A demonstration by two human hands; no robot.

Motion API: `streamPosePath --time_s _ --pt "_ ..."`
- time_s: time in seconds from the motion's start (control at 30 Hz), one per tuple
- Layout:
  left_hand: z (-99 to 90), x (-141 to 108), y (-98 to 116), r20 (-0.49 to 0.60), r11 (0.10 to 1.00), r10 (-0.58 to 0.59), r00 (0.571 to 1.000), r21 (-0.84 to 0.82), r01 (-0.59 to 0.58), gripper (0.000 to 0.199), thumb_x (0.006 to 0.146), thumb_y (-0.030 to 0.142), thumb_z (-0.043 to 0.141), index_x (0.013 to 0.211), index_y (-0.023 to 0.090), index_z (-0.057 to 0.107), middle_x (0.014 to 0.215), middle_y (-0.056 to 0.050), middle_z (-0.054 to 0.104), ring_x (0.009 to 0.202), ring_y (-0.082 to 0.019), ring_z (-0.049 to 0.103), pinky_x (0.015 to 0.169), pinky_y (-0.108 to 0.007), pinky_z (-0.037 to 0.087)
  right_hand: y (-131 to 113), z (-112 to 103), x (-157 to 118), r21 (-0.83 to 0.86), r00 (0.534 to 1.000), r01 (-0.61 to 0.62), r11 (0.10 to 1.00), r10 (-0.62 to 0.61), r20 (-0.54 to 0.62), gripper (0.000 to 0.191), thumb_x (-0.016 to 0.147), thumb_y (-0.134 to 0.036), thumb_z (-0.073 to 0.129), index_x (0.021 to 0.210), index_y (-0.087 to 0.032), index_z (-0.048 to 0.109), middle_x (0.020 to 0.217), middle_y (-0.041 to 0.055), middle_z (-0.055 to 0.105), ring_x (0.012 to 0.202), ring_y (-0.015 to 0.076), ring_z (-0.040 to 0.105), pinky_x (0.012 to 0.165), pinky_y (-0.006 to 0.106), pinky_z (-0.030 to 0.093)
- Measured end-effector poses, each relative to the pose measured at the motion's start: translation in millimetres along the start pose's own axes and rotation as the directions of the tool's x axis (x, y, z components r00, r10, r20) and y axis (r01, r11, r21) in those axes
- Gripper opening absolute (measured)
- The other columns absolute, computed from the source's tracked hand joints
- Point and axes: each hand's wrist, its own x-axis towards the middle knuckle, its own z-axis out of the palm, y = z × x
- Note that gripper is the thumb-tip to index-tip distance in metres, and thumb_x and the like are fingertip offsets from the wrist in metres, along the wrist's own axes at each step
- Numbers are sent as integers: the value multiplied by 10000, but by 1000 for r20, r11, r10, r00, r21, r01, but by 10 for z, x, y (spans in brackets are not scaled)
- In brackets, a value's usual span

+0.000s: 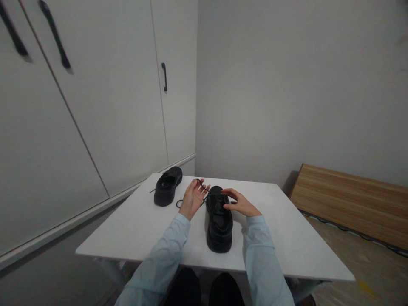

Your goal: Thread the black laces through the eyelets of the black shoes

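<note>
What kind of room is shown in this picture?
Perhaps a storage or work room: tall white cabinets with black handles, a plain white table, and a wood-grain board near the wall.

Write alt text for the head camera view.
Two hands work on a black shoe on a white table: the left hand holds its dark lace, the right hand is at its upper. A second black shoe sits farther left.

On the left I saw pale cabinets point(121, 85) with dark handles; beyond stood a plain grey wall point(287, 85). A wood-grain panel point(350, 204) leaned right, above brownish floor point(344, 250).
</note>
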Motion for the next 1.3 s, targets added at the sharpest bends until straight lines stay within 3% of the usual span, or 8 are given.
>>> streamPosePath --time_s 0.2,0.57,0.73,0.83,0.97,1.13,1.3 --pt "-8 3 61 32 998 57 998 10 -57 112 742 224 653 748 167 558 823 3 621 600 -64 513 600 -228 439 7 -10 1 21 1000 4 1000 -4 -10 581 622 -343 768 1149 -257 541 1278 91 546 1228 278 466 941 464 404" --pt "-68 63 260 -13 982 186 983 -41 -186 98 783 228 609 734 166 552 780 3 607 592 -56 502 572 -209 396 17 -10 -3 38 1000 -4 999 4 4 548 638 -328 748 1141 -271 541 1282 79 538 1250 275 442 947 467 396" --pt "-84 59 271 -36 984 179 983 9 -179 98 767 235 631 736 161 575 799 -7 626 685 -82 562 662 -232 443 21 2 2 24 1000 5 1000 -5 1 549 639 -338 743 1138 -274 524 1271 76 535 1233 275 452 950 471 384" --pt "-126 60 231 -49 983 166 985 92 -161 127 705 232 692 740 156 597 819 -15 638 773 -109 583 742 -266 460 24 12 9 10 998 64 998 -64 2 543 644 -327 742 1129 -270 505 1233 69 547 1209 252 472 1007 465 325" --pt "-177 51 167 -32 944 93 995 322 -78 208 639 260 752 756 152 619 815 -20 638 734 -98 564 698 -231 447 -21 37 1 -2 989 149 989 -149 -12 491 650 -324 731 1084 -258 510 1237 67 527 1231 238 449 1036 430 290" --pt "-153 4 101 70 773 -86 994 634 23 240 646 322 751 753 140 637 718 -14 610 683 -98 560 630 -197 414 -102 82 -13 -22 986 159 987 -160 -49 385 657 -322 715 990 -257 534 1266 63 509 1267 275 398 1015 479 289" --pt "-98 -51 63 160 648 -189 969 761 0 255 652 328 742 784 142 628 683 -21 647 666 -119 593 651 -220 413 -93 100 23 -49 971 232 972 -234 -54 188 676 -304 710 821 -233 613 1239 55 510 1248 251 416 1044 411 286"
